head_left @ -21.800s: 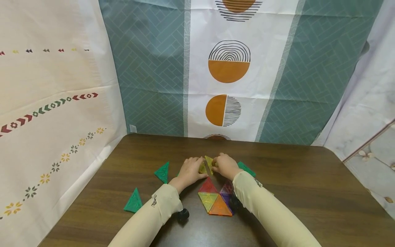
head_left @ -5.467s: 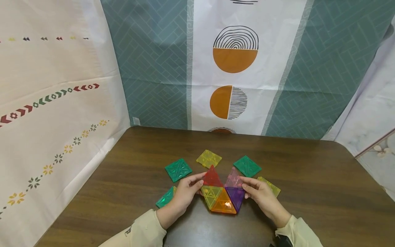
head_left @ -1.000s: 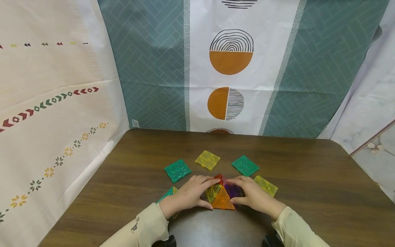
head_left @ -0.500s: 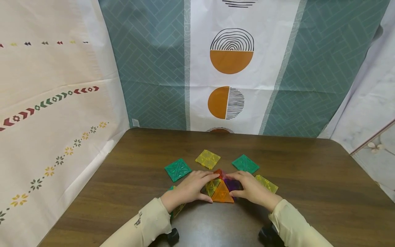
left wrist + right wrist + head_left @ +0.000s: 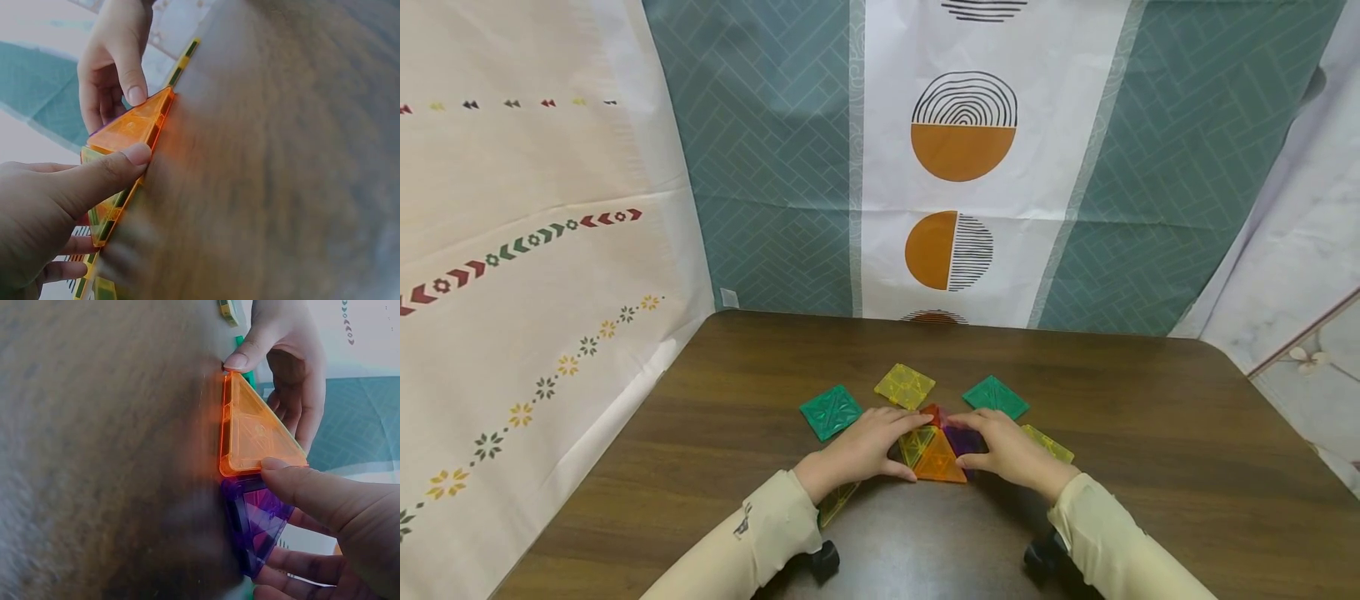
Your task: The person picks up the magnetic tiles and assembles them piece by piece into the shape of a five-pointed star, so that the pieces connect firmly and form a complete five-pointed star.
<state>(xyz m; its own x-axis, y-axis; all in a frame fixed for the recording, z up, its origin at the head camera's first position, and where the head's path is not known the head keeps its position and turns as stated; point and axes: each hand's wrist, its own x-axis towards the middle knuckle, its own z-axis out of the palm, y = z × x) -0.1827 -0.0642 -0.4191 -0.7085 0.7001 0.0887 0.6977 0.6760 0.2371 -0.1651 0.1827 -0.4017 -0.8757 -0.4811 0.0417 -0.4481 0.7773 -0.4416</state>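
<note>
Translucent triangular magnetic tiles stand joined as a low pyramid in the middle of the table. Its orange tile (image 5: 941,463) faces the front, with a yellow tile (image 5: 916,446) on the left and a purple tile (image 5: 259,519) on the right. Behind them show a red tile (image 5: 931,411) and a bit of a pink tile (image 5: 944,414). My left hand (image 5: 867,443) holds the left side, thumb at the front base and fingers toward the top. From the right, my right hand (image 5: 1009,448) holds the pyramid likewise, its thumb at the orange tile's edge. The pyramid's back is hidden.
Flat tile pairs lie around the pyramid: green (image 5: 832,412) at left, yellow (image 5: 905,386) behind, green (image 5: 996,396) at back right, yellow (image 5: 1048,443) at right. Another yellow tile (image 5: 837,502) shows under the left wrist. A patterned cloth (image 5: 775,167) hangs behind the table.
The tiles, a flat fan with a gap between red and pink several seconds ago, now stand raised and joined. Within the last second both hands and the pyramid have shifted slightly away from me.
</note>
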